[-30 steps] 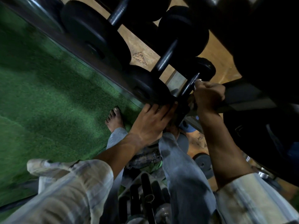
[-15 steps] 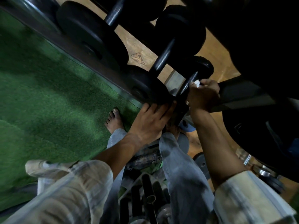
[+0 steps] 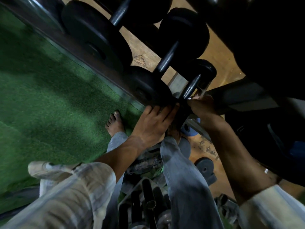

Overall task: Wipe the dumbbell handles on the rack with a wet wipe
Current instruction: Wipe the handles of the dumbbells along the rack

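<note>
at the near end of the dark rack rail (image 3: 69,42), the smallest dumbbell's handle (image 3: 191,88) slants down toward the right hand (image 3: 203,104), which is curled at the handle's lower end; a white sliver of wet wipe (image 3: 191,97) shows at its fingertips, though whether the fingers pinch it or wrap the bar cannot be told. the left hand (image 3: 152,123) lies with straight, slightly spread fingers pressed against the black end plate (image 3: 148,90) of the neighbouring dumbbell. further up the rail sit two larger dumbbells, handles (image 3: 167,58) parallel. beyond the rack lies worn orange-brown floor (image 3: 219,57); on the near side, green artificial turf (image 3: 49,100) under patchy light. a bare foot (image 3: 115,121) stands on the turf, with jeans (image 3: 184,179) and pale striped sleeves (image 3: 69,195) below.
</note>
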